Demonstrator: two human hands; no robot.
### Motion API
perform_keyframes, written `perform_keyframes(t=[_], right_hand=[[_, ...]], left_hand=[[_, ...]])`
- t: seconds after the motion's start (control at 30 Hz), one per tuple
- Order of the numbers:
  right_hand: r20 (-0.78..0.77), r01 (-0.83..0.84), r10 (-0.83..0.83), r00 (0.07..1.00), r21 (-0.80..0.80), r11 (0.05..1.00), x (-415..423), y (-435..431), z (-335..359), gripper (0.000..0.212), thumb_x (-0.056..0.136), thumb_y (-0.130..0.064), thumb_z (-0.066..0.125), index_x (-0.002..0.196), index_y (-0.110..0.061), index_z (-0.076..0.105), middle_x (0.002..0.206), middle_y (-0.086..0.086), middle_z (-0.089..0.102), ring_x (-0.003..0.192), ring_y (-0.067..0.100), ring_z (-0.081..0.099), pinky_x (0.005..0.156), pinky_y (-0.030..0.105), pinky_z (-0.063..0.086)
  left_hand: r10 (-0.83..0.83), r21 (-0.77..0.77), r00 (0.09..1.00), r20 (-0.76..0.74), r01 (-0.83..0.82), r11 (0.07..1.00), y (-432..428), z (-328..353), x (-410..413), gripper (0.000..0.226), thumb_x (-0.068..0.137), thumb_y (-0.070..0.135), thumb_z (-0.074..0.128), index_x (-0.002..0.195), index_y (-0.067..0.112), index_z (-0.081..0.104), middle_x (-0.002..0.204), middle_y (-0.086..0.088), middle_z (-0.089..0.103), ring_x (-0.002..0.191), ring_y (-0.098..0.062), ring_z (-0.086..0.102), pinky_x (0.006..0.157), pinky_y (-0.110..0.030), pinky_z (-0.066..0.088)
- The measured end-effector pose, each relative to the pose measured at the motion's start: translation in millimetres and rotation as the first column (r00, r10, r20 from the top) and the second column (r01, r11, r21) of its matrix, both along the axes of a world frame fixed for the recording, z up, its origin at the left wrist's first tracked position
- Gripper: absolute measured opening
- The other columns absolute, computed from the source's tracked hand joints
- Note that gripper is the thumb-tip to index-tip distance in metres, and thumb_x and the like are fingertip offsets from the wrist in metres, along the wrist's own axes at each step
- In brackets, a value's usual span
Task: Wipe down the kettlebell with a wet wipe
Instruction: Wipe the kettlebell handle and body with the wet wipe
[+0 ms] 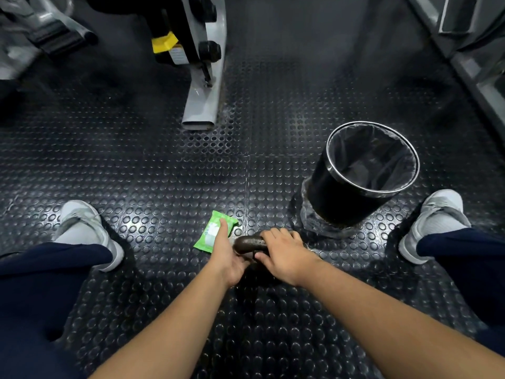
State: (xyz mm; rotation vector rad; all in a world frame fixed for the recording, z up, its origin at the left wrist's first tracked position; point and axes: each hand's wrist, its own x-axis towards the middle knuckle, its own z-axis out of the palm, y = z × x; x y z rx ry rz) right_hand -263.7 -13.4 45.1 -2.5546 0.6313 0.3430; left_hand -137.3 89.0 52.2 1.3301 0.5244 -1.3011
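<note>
Two hands are all we have in play, and both are low over the studded rubber floor (pixel 164 173) between our knees. Our right hand (pixel 284 253) is curled over the handle of the one kettlebell (pixel 250 243), which stands on the floor just below it; only a dark, glossy stretch of handle shows, and the body is hidden under our hands and in shadow. Our left hand (pixel 225 255) lies beside the handle with fingers extended, the forefinger reaching onto the one green pack of wet wipes (pixel 214 232), which lies flat on the floor just to the left of the kettlebell. We see no loose wipe anywhere, so we judge that wiping has not begun.

What could go wrong from here? The handle looks shiny, perhaps damp, so our right-hand grip could slip, and the weight could tip or roll toward the pack or our fingers. Pulling a sheet one-handed could drag the light pack along the floor instead of freeing a wipe, or bring out several at once. With the body in shadow, we could easily miss patches of it.

Further out, we count two grey shoes, left (pixel 84 228) and right (pixel 434 217), well apart on either side. Beyond the kettlebell on the right stands one black bin (pixel 336 198) with a clear liner, open and near enough for a used wipe. Farthest off is one grey machine leg (pixel 203 86), with more gym equipment at the frame edges that we cannot count.
</note>
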Motion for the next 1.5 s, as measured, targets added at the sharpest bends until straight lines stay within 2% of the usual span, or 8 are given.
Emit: perform_keyframes(t=[0.1,0.63,0.8,0.87,1.03,1.17,1.33,1.5], right_hand=[[0.013,-0.001,0.001,1.000,0.001,1.000,-1.1,-1.2,-0.3,0.044,0.103,-0.054,0.041,0.136,-0.025,0.044,0.131,-0.003,0.051,0.122,0.019,0.043,0.116,0.047,0.028],[0.002,-0.032,0.032,0.999,-0.010,0.999,-1.8,-1.5,3.2,0.049,0.103,-0.054,0.041,0.139,-0.022,0.044,0.135,-0.002,0.051,0.126,0.020,0.043,0.118,0.051,0.027],[0.005,-0.020,0.020,1.000,-0.006,1.000,-2.5,-2.0,2.2,0.049,0.102,-0.056,0.043,0.138,-0.023,0.044,0.135,-0.002,0.050,0.125,0.020,0.043,0.117,0.050,0.027],[0.005,-0.012,0.012,1.000,-0.013,1.000,-1.1,-0.2,1.5,0.049,0.101,-0.057,0.044,0.136,-0.023,0.044,0.134,-0.001,0.051,0.125,0.021,0.043,0.116,0.050,0.028],[0.025,-0.005,0.007,1.000,-0.044,0.999,0.5,2.5,-0.1,0.046,0.101,-0.056,0.044,0.133,-0.024,0.045,0.131,-0.002,0.051,0.122,0.020,0.045,0.113,0.049,0.030],[0.013,-0.012,0.013,1.000,-0.059,0.998,1.0,3.0,0.6,0.049,0.101,-0.054,0.046,0.137,-0.022,0.044,0.133,-0.001,0.050,0.124,0.021,0.044,0.114,0.049,0.030],[0.005,-0.016,0.017,1.000,-0.051,0.999,-1.6,1.5,-1.0,0.051,0.101,-0.053,0.048,0.140,-0.020,0.042,0.136,-0.001,0.049,0.127,0.021,0.044,0.114,0.049,0.031],[0.023,0.025,-0.024,0.999,-0.030,0.999,-2.5,1.0,-4.7,0.054,0.099,-0.057,0.048,0.140,-0.021,0.043,0.134,-0.002,0.050,0.126,0.021,0.044,0.114,0.047,0.031]], left_hand=[[0.032,-0.070,0.999,-0.043,-0.035,0.997,0.6,4.1,3.4,0.104,0.085,0.087,0.045,0.125,-0.008,0.062,0.114,-0.028,0.073,0.112,-0.042,0.069,0.106,-0.051,0.051],[-0.089,-0.106,0.986,-0.140,0.074,0.992,3.8,1.4,19.1,0.117,0.077,0.097,0.034,0.135,-0.001,0.060,0.124,-0.026,0.070,0.121,-0.042,0.064,0.115,-0.053,0.042],[-0.205,-0.129,0.960,-0.189,0.183,0.975,-1.0,38.6,49.0,0.121,0.084,0.092,0.029,0.147,-0.011,0.036,0.133,-0.040,0.058,0.118,-0.053,0.062,0.089,-0.060,0.052],[-0.212,-0.125,0.953,-0.216,0.188,0.974,-1.6,40.2,54.6,0.129,0.080,0.093,0.034,0.152,-0.014,0.025,0.134,-0.041,0.056,0.117,-0.055,0.062,0.101,-0.063,0.049],[-0.183,-0.140,0.970,-0.162,0.161,0.977,-3.1,20.1,29.9,0.114,0.080,0.094,0.033,0.134,-0.004,0.060,0.123,-0.028,0.070,0.115,-0.044,0.068,0.100,-0.053,0.052],[-0.098,-0.020,0.992,-0.076,0.097,0.995,2.0,-2.4,11.6,0.121,0.072,0.098,0.039,0.134,-0.004,0.060,0.121,-0.026,0.071,0.117,-0.039,0.067,0.093,-0.047,0.054],[-0.076,-0.180,0.975,-0.208,0.038,0.983,5.4,11.7,27.6,0.118,0.074,0.097,0.039,0.134,-0.002,0.059,0.125,-0.030,0.068,0.115,-0.047,0.067,0.104,-0.056,0.051],[-0.089,-0.147,0.961,-0.262,0.051,0.988,1.1,27.5,38.4,0.121,0.080,0.092,0.041,0.153,-0.004,0.032,0.139,-0.041,0.051,0.097,-0.057,0.068,0.073,-0.061,0.060]])
